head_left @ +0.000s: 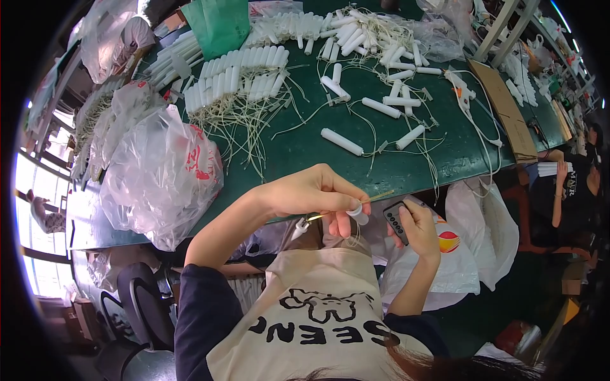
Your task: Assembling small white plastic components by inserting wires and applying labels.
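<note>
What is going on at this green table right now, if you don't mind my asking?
A person seated at the green table holds a small white tube and a thin yellowish stick in the left hand, at the table's near edge. The right hand grips a small dark remote-like device. Many white tubes with strings lie in rows and loose piles across the table, beside a filled plastic bag.

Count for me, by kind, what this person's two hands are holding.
white tube: 1, pinched in the left hand
thin yellow stick: 1, also in the left hand
dark buttoned handset: 1, in the right hand
Total: 3
</note>
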The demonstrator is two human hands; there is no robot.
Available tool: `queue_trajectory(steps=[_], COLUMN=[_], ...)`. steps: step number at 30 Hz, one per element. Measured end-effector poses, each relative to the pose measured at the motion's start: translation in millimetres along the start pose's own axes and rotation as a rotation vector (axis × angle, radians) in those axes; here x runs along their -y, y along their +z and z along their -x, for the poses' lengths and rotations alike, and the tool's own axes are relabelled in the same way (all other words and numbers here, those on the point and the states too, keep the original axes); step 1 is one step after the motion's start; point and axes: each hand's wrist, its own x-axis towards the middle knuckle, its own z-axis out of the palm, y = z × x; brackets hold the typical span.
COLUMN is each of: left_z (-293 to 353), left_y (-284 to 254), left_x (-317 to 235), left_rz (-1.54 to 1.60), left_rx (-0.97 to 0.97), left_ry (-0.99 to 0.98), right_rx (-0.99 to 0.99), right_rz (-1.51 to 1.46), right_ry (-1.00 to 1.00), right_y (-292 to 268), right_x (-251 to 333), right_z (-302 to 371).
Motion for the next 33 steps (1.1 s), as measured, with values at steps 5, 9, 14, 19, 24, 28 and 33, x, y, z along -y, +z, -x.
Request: queue_trajectory(steps=[5, 9, 14, 19, 24, 28, 33], left_z=[-1.4, -0.6, -1.2, -1.5, -1.6, -6.6, -18.0], left_y=[0.7, -1.6, -3.0, -3.3, -7.0, -29.2, -48.5], left_x=[0.7, 3.8, 4.7, 1.2, 5.5, 21.0, 58.1], left_rz=[-0.021, -0.023, 0.002, 0.008, 0.005, -0.298, -1.201], left_rx=[0.024, 0.021, 0.008, 0.012, -0.027, -0.439, -0.723], left_ry=[0.003, 0.001, 0.001, 0.012, 0.124, 0.068, 0.202], right_rx=[-0.045, -0.054, -0.169, -0.117, -0.348, -0.476, -0.682], right_rz=[0.05, 0.056, -0.086, 0.162, 0.201, 0.231, 0.336], right_ry=[-0.001, -0.063, -0.129, -0.444, -0.448, -0.458, -0.557], right_y=[6.2, 11.6, 22.6, 43.3, 52.4, 42.1, 46.9], right_x=[1.2, 6.4, 12.4, 9.7, -2.9, -8.7, -3.0], right_z=[-2.8, -5.8, -10.3, -21.2, -25.6, -18.6, -22.0])
